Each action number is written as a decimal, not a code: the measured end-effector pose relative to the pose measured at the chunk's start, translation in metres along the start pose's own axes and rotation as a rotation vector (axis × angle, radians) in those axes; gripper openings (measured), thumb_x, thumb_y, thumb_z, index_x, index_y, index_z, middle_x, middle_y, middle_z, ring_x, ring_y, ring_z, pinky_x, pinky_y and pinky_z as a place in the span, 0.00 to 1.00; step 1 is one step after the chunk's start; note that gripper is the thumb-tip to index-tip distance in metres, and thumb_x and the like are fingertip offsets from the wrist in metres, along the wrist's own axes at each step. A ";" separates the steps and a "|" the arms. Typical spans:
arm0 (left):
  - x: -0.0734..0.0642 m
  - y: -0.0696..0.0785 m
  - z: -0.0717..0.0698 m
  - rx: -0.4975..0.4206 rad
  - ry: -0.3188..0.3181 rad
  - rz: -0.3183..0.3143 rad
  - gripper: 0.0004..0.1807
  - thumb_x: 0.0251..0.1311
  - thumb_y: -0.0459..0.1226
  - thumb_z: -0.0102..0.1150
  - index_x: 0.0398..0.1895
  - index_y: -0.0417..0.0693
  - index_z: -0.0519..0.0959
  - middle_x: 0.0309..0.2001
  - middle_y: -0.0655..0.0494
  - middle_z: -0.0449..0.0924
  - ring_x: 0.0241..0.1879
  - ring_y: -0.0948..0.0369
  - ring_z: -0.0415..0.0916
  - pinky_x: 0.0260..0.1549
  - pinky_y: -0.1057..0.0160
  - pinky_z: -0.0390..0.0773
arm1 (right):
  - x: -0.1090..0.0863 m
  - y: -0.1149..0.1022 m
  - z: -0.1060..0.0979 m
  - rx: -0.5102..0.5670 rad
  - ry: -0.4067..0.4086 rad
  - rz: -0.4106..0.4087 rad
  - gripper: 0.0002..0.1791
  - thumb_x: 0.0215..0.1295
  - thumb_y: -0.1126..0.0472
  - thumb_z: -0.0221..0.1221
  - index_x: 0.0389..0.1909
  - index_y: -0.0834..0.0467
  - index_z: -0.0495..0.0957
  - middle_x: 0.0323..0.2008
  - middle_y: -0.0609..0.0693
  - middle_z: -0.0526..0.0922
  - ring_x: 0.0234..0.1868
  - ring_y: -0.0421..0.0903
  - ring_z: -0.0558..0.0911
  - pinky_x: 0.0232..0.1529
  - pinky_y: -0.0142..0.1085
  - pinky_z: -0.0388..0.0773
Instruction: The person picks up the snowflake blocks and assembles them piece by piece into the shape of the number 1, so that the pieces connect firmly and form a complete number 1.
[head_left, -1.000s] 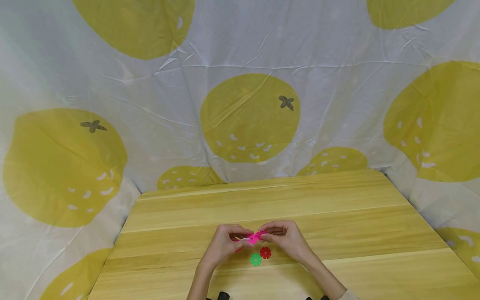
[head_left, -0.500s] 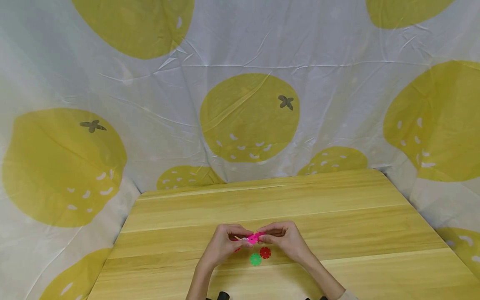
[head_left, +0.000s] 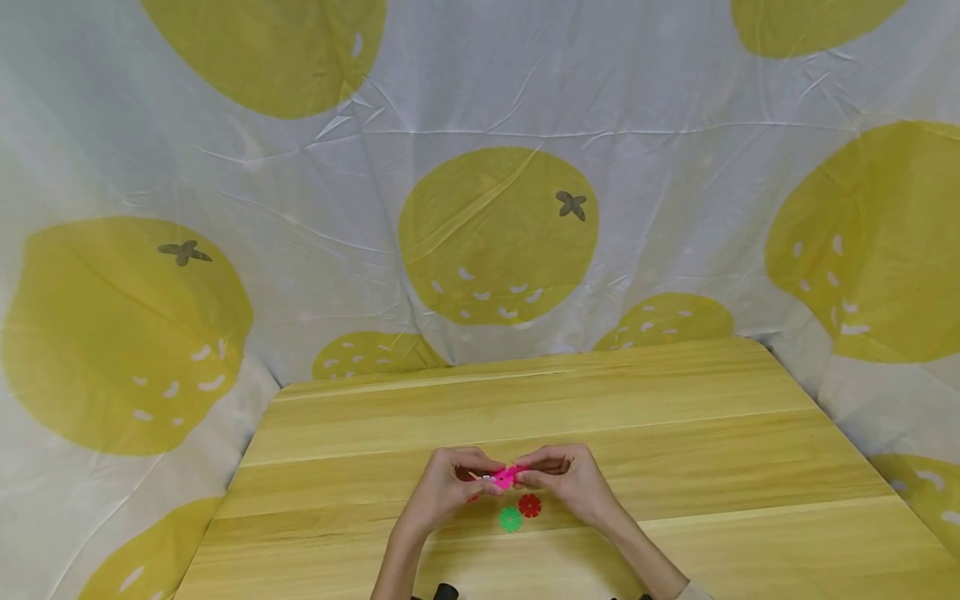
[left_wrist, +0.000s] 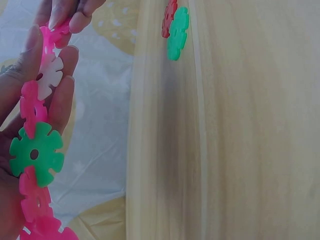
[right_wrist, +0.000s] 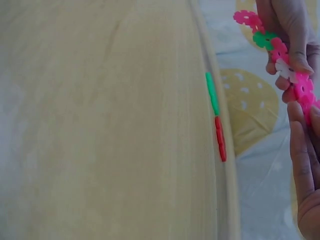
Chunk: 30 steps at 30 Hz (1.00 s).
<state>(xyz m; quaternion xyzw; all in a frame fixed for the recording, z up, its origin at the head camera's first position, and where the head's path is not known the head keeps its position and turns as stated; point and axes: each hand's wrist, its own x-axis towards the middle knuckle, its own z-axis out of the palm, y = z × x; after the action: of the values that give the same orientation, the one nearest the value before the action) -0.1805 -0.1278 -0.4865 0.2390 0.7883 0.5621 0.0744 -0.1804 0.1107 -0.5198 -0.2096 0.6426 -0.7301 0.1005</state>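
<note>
Both hands meet above the table around a chain of slotted plastic snowflake discs. My left hand (head_left: pixel 442 485) holds the chain between thumb and fingers; its pink discs, a green disc (left_wrist: pixel 49 142) and a white disc (left_wrist: pixel 51 75) run along the palm in the left wrist view. At the chain's far end, my right hand (head_left: pixel 573 482) pinches a pink disc, which meets the neighbouring pink disc (right_wrist: pixel 301 84). Fingers partly cover where those two join. Below the hands, a loose red disc (head_left: pixel 530 505) and a loose green disc (head_left: pixel 511 520) lie side by side on the table.
The wooden table (head_left: pixel 600 400) stretches behind and to both sides of the hands. A white cloth with yellow fruit prints (head_left: pixel 495 242) hangs behind it. Dark objects (head_left: pixel 446 592) show at the bottom edge of the head view.
The right hand's pink disc has shifted slightly and turned against the neighbouring pink disc. Both hands stay in nearly the same place, and the loose discs have not moved.
</note>
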 end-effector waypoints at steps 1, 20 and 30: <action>0.000 0.000 0.000 -0.002 0.001 0.001 0.11 0.57 0.32 0.75 0.43 0.40 0.90 0.39 0.43 0.89 0.32 0.69 0.79 0.28 0.73 0.79 | 0.000 0.000 0.000 -0.002 0.003 0.007 0.15 0.67 0.68 0.67 0.48 0.75 0.83 0.43 0.71 0.88 0.41 0.56 0.92 0.47 0.50 0.86; 0.002 0.001 0.002 -0.034 0.021 -0.081 0.15 0.53 0.32 0.77 0.45 0.37 0.89 0.41 0.39 0.89 0.34 0.67 0.84 0.26 0.73 0.80 | -0.001 -0.004 -0.002 -0.061 -0.008 -0.006 0.14 0.68 0.65 0.67 0.48 0.71 0.85 0.43 0.64 0.90 0.40 0.47 0.92 0.48 0.52 0.86; 0.000 0.000 -0.001 -0.030 -0.010 -0.095 0.15 0.57 0.33 0.75 0.48 0.38 0.88 0.44 0.40 0.89 0.38 0.67 0.85 0.34 0.71 0.84 | 0.000 -0.004 -0.001 -0.084 -0.013 0.022 0.15 0.69 0.64 0.67 0.51 0.70 0.84 0.44 0.69 0.89 0.42 0.55 0.92 0.46 0.52 0.86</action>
<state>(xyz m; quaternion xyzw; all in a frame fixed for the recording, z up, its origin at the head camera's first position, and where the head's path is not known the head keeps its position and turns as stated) -0.1807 -0.1290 -0.4858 0.2030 0.7899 0.5684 0.1087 -0.1801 0.1122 -0.5160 -0.2113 0.6742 -0.7000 0.1041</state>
